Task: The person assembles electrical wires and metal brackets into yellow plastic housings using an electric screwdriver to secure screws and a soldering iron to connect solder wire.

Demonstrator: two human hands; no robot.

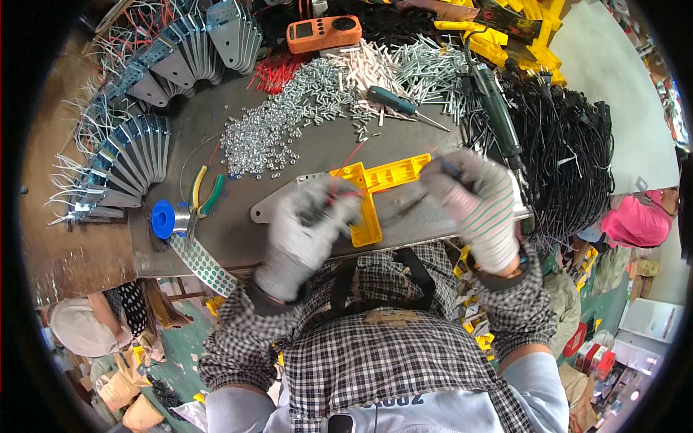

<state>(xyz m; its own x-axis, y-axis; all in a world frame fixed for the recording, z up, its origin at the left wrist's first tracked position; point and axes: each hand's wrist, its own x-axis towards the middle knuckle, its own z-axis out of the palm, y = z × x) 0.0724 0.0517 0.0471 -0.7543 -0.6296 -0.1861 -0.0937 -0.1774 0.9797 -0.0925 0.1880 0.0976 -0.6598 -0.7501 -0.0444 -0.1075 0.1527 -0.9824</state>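
Your left hand [307, 234], in a grey knit glove, is curled closed over the left end of the yellow plastic part [375, 189]; a thin red wire [338, 196] shows at its fingertips, though motion blur hides exactly how it is pinched. Your right hand [480, 206], in a striped glove, is closed around a dark tool handle [449, 167] just off the right end of the yellow part.

The yellow part is L-shaped and lies flat on a grey metal plate [268, 211], which rests on the workbench [238, 238] at its near edge. The plate sticks out to the left of the yellow part, with a hole near its tip.

Beyond the yellow part: a heap of small silver screws [289, 119], a green-handled screwdriver [393, 102], a bundle of white tubes [372, 61], and farther still an orange meter [324, 33].
Left of the yellow part: yellow-and-green pliers [204, 191], then a blue spool [164, 219], with a strip of green dots [206, 263] hanging off the bench edge.
Far left of the yellow part: rows of grey metal brackets [130, 162] with white wires.
Right of the yellow part: a dark electric screwdriver [498, 115] and a mass of black cables [570, 159].
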